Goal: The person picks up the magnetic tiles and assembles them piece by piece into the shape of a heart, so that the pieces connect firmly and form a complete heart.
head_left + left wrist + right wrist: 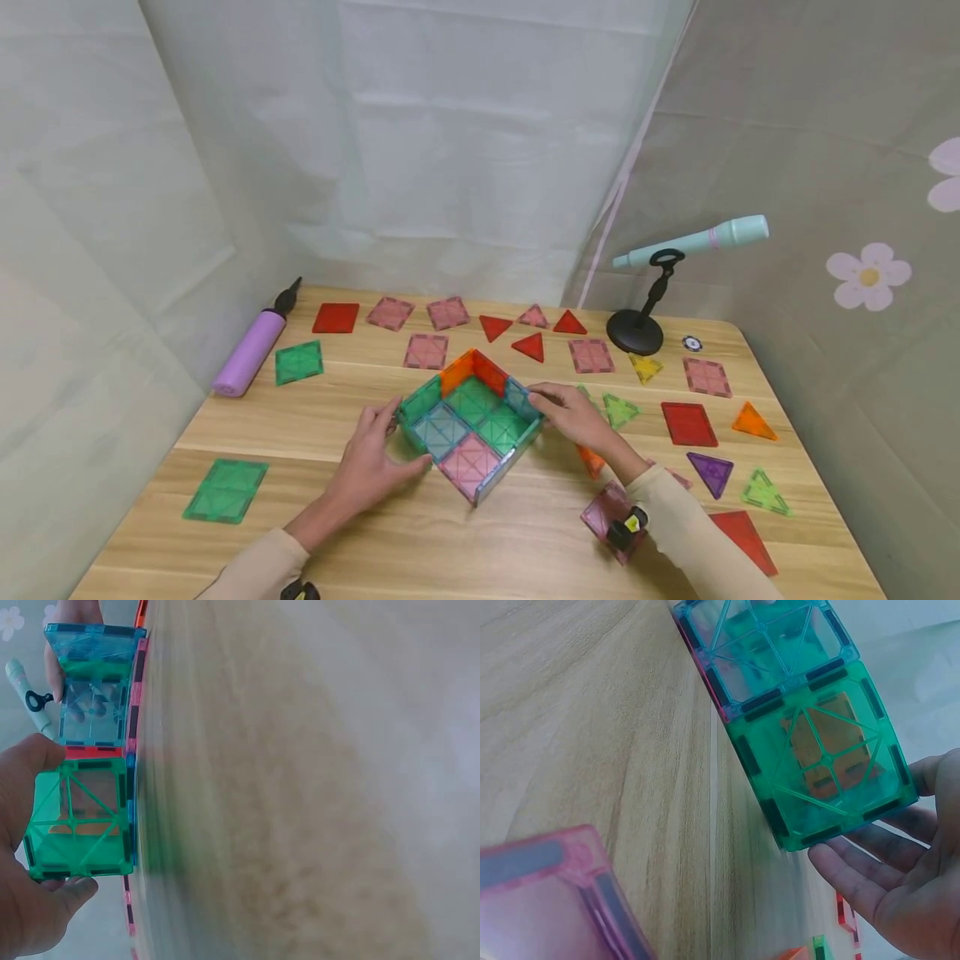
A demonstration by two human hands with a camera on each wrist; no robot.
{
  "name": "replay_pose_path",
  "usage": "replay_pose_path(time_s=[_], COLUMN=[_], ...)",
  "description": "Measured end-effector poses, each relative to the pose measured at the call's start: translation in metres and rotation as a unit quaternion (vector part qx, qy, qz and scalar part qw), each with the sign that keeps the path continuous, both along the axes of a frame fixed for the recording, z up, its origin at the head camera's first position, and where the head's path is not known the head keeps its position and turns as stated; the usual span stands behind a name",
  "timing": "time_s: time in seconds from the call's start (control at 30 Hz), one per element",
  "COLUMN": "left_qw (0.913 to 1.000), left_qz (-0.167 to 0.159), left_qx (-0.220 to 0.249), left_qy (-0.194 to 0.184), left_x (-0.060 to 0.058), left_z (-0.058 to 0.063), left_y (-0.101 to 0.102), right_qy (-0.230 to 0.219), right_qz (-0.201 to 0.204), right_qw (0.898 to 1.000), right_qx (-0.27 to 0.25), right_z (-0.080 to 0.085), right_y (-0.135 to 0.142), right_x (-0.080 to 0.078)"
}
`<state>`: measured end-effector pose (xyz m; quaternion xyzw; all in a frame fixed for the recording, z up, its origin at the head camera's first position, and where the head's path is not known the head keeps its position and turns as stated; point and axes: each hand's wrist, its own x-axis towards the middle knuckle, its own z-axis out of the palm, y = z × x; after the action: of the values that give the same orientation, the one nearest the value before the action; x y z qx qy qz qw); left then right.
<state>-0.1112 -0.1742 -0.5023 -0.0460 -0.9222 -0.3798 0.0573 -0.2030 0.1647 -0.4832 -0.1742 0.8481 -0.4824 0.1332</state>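
The box of tiles, square and open at the top, sits about midway between the table's left and right edges, one corner pointing at the person; being square, it has no long axis to speak of, but its sides run slantwise to the table. The relation that matters, as I judge it, is on its front-left side: a green upright tile stands along the left half, while beside it the pink floor tile has a bare outer edge with no wall. That gap lies just beside the thumb of the left hand, so the left is the nearer of the two. The hands are apart, with the box between them: the left pinches the green upright by its side edges, thumb to one side and fingers to the other; the right hand holds the right corner, its fingers outside a green wall tile; how firmly, I cannot tell. Farther out, a loose pink tile lies under the right wrist, a flat green tile near the table's left edge, and a microphone on its stand by the back-right corner.
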Motion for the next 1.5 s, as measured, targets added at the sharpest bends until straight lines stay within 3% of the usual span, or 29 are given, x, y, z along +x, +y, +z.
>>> replay_pose_path(time_s=[0.27, 0.4, 0.63, 0.83, 1.17, 1.33, 1.5], left_qw=[0.9998, 0.9978, 0.9788, 0.9645, 0.9604, 0.9670, 0.9748], left_qz=[-0.017, -0.045, -0.114, -0.161, -0.200, -0.189, -0.194], left_qx=[0.000, 0.042, 0.157, 0.195, 0.183, 0.156, 0.093], left_qy=[-0.012, -0.023, -0.065, -0.077, -0.063, -0.069, -0.057], left_x=[-0.012, -0.025, -0.047, -0.065, -0.081, -0.081, -0.077], left_z=[0.002, 0.004, 0.002, -0.002, -0.003, -0.001, 0.005], left_y=[-0.003, -0.009, -0.024, -0.035, -0.041, -0.044, -0.050], right_qy=[-0.008, -0.022, -0.035, -0.037, -0.059, -0.056, -0.048], right_qz=[0.002, 0.011, 0.030, 0.039, 0.046, 0.038, 0.026], right_qw=[1.000, 1.000, 0.999, 0.998, 0.997, 0.997, 0.998], right_qx=[-0.004, -0.010, -0.028, -0.017, -0.030, -0.029, -0.038], right_z=[0.001, 0.001, 0.000, -0.001, 0.000, 0.000, 0.000], right_y=[-0.002, -0.003, -0.004, -0.006, -0.008, -0.010, -0.012], right_x=[0.005, 0.011, 0.022, 0.022, 0.015, 0.015, 0.014])
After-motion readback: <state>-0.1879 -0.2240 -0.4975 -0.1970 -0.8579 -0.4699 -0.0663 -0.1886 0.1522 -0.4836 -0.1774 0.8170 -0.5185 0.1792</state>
